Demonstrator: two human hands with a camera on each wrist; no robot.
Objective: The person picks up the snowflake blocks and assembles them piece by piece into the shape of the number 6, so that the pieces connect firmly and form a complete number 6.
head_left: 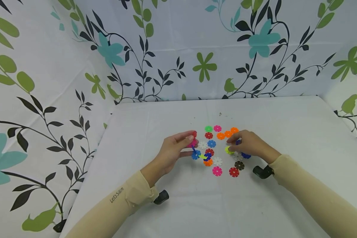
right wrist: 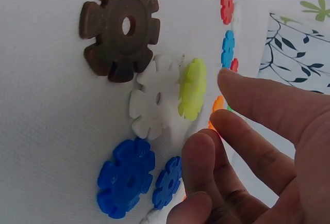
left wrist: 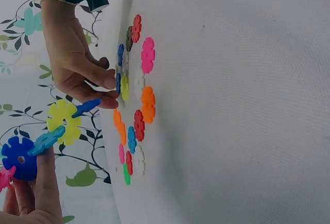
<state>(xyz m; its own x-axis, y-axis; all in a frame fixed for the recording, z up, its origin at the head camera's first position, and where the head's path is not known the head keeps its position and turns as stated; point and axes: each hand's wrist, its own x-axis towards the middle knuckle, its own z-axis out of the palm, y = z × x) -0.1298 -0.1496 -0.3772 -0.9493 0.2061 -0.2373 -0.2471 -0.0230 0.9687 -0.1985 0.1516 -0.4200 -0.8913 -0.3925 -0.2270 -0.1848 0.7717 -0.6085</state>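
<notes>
Nearest us, the left sleeve [head_left: 116, 206] crosses the lower left of the frame and the right sleeve [head_left: 318, 195] the lower right, each with a black camera [head_left: 263, 172] at its cuff. Beyond them, on the white counter [head_left: 190, 211], we see a red disc [head_left: 234, 172] and a pink disc [head_left: 217, 171] lying flat, right of centre, with a brown disc [head_left: 239, 165] just behind the red one.

A little farther, at the centre, the left hand [head_left: 172, 148] pinches a chain [head_left: 196, 154] of notched discs by its pink end. We see blue, light blue, yellow and dark blue links along it, raised off the counter.

To the right, the right hand [head_left: 250, 143] hovers with its fingers loosely bent, thumb and forefinger apart; we see nothing between them. A yellow disc [right wrist: 193, 89] sits just beside the fingertips, against a white disc [right wrist: 147, 92], with blue discs [right wrist: 124, 180] nearby.

Farther back, we find three orange discs [head_left: 227, 134] in a row and, to their left, a green disc [head_left: 208, 129]. Last, a leaf-patterned cloth [head_left: 172, 29] fills the top.
</notes>
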